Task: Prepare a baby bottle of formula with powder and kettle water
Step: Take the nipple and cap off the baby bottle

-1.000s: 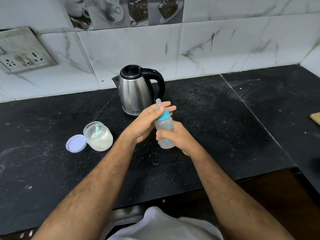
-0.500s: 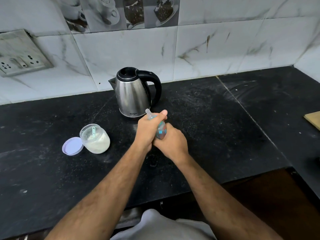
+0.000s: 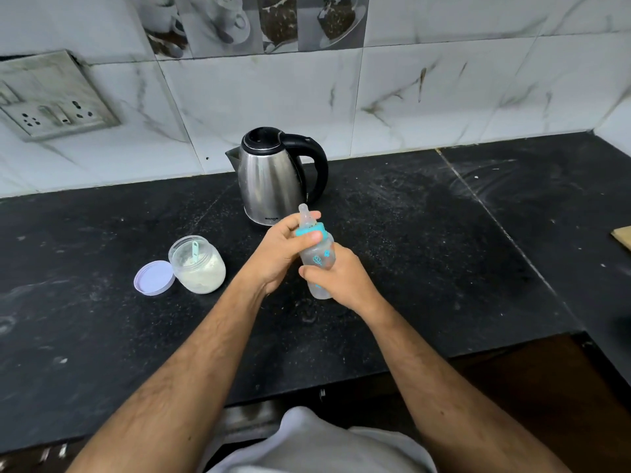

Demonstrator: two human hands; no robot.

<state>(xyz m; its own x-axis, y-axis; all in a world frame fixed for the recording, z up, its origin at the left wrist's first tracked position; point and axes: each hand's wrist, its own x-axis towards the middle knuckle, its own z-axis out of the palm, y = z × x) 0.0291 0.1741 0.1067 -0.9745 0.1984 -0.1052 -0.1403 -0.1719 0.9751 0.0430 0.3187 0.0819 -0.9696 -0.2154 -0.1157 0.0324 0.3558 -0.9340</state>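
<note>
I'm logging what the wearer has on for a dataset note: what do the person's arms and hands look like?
Both forearms are bare and hairy, with no sleeves in view. The left hand and right hand wear no gloves; no rings, watch or bracelets show. A light grey garment covers the body below.

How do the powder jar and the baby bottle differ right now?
The powder jar stands open on the counter, its lid beside it; the baby bottle is capped, held tilted by both hands. The jar holds white powder and a scoop; the bottle looks empty. Both are clear plastic.
</note>
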